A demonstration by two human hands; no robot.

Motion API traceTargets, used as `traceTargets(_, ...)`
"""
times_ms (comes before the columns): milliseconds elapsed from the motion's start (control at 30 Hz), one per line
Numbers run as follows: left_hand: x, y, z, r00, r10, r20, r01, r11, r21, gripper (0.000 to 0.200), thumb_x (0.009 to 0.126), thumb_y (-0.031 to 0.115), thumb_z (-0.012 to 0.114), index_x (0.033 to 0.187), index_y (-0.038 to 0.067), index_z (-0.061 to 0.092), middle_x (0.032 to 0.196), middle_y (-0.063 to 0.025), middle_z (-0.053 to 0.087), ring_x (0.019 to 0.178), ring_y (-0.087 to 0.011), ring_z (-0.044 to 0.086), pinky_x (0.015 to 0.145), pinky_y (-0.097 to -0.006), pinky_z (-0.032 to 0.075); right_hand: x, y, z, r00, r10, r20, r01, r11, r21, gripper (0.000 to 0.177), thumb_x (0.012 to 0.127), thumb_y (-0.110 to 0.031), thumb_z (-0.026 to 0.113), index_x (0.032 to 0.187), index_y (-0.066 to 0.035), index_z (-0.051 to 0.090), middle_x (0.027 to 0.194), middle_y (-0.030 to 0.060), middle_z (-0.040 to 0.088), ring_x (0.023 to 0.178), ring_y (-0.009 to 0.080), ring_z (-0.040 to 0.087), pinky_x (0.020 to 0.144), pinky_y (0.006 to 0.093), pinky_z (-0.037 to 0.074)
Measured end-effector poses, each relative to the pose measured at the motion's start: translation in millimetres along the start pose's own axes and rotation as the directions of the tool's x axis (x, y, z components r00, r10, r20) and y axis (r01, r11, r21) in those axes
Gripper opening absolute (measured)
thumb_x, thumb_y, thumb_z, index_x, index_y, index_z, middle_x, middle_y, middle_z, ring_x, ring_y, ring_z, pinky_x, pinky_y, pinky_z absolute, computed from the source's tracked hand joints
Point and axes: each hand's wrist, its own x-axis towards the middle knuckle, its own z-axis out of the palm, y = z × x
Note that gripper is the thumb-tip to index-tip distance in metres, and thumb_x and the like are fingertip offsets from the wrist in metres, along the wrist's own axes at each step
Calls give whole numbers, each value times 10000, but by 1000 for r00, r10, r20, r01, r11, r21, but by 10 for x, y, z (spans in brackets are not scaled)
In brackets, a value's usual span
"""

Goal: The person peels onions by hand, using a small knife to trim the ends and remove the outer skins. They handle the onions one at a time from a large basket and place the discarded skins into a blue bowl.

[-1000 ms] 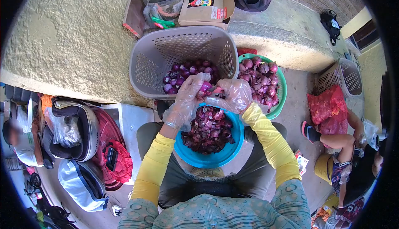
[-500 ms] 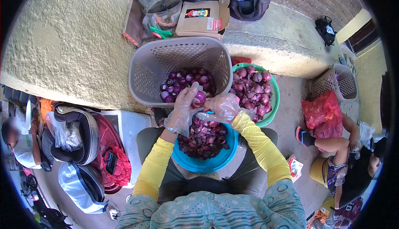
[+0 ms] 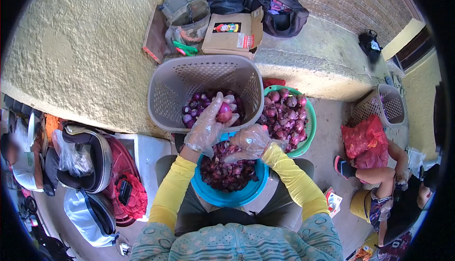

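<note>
Right hand (image 3: 252, 140) drew back from onion (image 3: 224, 113) to gray basket's (image 3: 159, 95) near side | left hand (image 3: 209, 124), nearer, had fingers part-curled round onion, just inside basket's near edge as seen; long axis unclear | right fingers curled, hold unclear

Beyond my left hand (image 3: 208, 122), a rough pale concrete ledge (image 3: 308, 54) carries an open brown cardboard box (image 3: 219, 44), a dark fabric bag (image 3: 283, 21) to its right and a translucent plastic container (image 3: 195, 20) to its left. Right of my right hand (image 3: 253, 141), a round green plastic basket (image 3: 311, 127) and, farther off, a grey perforated plastic basket (image 3: 394, 100) stand on the grey concrete floor (image 3: 327, 107).
</note>
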Motion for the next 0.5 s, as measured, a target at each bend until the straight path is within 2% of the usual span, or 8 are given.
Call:
traceTargets(100,79,105,75,991,-37,129,35,999,20,495,1052,500,577,1280,61,603,1171,-62,624,1071,-168,637,925,-367,598,7,-18,-116,999,3,-52,-8,994,-107,672,743,-768,723,720,-97,707,673,135,663,696,364,704,629,482,552)
traceTargets(167,80,220,165,996,-40,85,37,999,33,496,1062,492,561,1254,38,614,1080,-81,650,1025,-191,671,914,-369,614,48,36,-180,935,65,-349,-14,989,148,622,711,-711,796,712,-96,703,670,122,662,666,353,697,623,467,551)
traceTargets(200,61,279,235,997,-35,70,34,999,22,496,1064,483,562,1247,25,615,1060,-94,657,1025,-200,678,919,-373,614,82,-19,-343,908,136,-396,-65,980,188,567,688,-641,859,702,-96,702,690,117,680,662,337,700,614,445,549)
traceTargets(233,69,322,270,998,-32,54,31,999,12,496,1067,474,562,1241,12,615,1041,-108,664,1024,-209,685,925,-377,614,115,-34,-451,880,260,-397,-164,952,260,507,725,-587,866,805,-99,752,765,115,728,699,324,721,638,412,562)
traceTargets(300,155,398,313,993,22,120,-21,1000,-4,512,1073,472,546,1236,-7,628,1138,-166,692,1077,-265,701,958,-401,601,200,-188,-894,855,329,-401,-168,907,386,461,757,-530,868,940,-115,785,835,102,759,741,313,740,674,386,573)
traceTargets(333,160,445,381,986,95,134,-92,995,-23,498,1076,457,546,1220,-13,629,1136,-170,690,1075,-268,703,969,-411,599,281,-111,-833,780,250,-574,-46,937,345,469,694,-459,945,792,-62,717,673,103,651,550,274,590,550,374,481)
traceTargets(433,62,645,589,976,157,152,-148,987,-65,466,1086,418,539,1189,-27,629,1123,-177,686,1057,-283,712,971,-426,606,375,-63,-1031,782,220,-583,-105,969,224,519,696,-471,940,997,-76,789,739,105,715,599,282,668,600,358,524)
traceTargets(500,9,707,663,936,272,222,-316,928,197,454,1095,399,526,1195,-30,633,1142,-182,686,1042,-284,717,940,-436,619,444,-37,-1096,775,190,-603,-68,973,219,534,694,-476,939,1011,-75,787,766,105,732,621,279,689,616,353,536)
